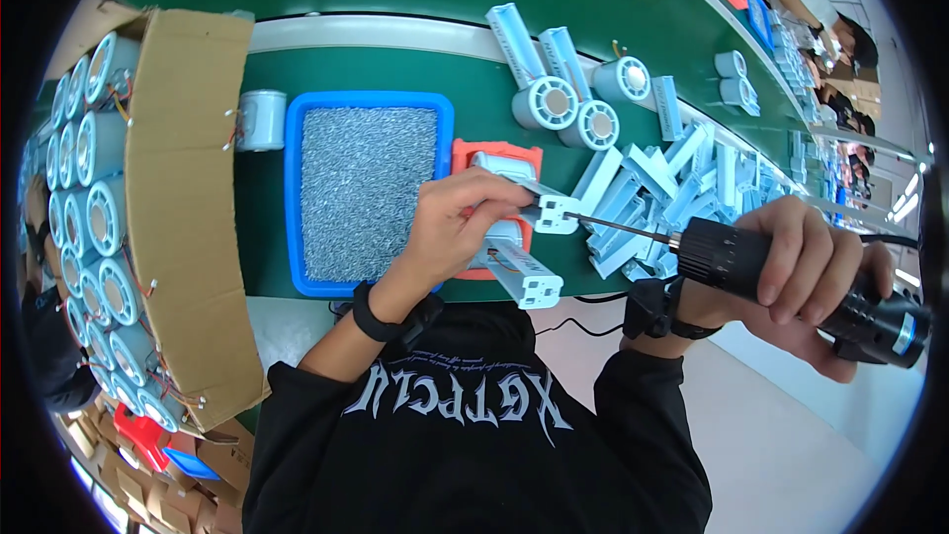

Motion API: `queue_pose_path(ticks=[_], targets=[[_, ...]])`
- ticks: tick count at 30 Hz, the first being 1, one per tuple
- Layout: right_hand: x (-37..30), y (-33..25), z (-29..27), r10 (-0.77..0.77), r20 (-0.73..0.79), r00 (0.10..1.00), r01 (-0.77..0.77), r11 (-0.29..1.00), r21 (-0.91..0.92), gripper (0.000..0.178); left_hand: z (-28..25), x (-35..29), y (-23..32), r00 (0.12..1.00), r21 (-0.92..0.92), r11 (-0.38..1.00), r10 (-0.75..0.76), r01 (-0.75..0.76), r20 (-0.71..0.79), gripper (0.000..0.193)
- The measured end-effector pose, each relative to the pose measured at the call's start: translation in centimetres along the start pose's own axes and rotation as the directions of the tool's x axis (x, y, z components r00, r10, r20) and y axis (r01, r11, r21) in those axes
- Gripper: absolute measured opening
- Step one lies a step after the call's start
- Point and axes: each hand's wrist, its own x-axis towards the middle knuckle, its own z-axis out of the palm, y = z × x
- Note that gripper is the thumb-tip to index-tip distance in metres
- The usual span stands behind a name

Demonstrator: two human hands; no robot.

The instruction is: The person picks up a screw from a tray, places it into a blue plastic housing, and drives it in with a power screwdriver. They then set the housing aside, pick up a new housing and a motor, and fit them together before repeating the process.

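My right hand [816, 277] is wrapped around a black electric screwdriver [727, 255]. Its long thin bit points left, and the tip reaches the end face of a light-blue channel-shaped housing [557, 216]. The fingers of my left hand [463, 222] are closed over that housing, close to the same end; whether a screw is between them is hidden. Below it, a second light-blue housing [524, 277] sticks out toward me, screw holes in its end face. Both rest at an orange-red fixture [497, 150], partly covered by my left hand.
Left of the fixture stands a blue tray [295, 198] full of small metal screws. Further left are a single motor cylinder [263, 121] and a cardboard box [188, 218] beside stacked cylinders. Loose housings [652, 188] lie piled to the right; several motors [546, 104] stand behind.
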Motion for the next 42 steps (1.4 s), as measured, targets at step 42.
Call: queue_pose_path(ticks=[42], targets=[[-0.5,3.2,1.1,0.186,0.197,0.963,-0.157,0.976,-0.153,0.073,-0.6,0.8,0.1,0.988,0.465,0.877,0.148,-0.118,-0.03,0.011]])
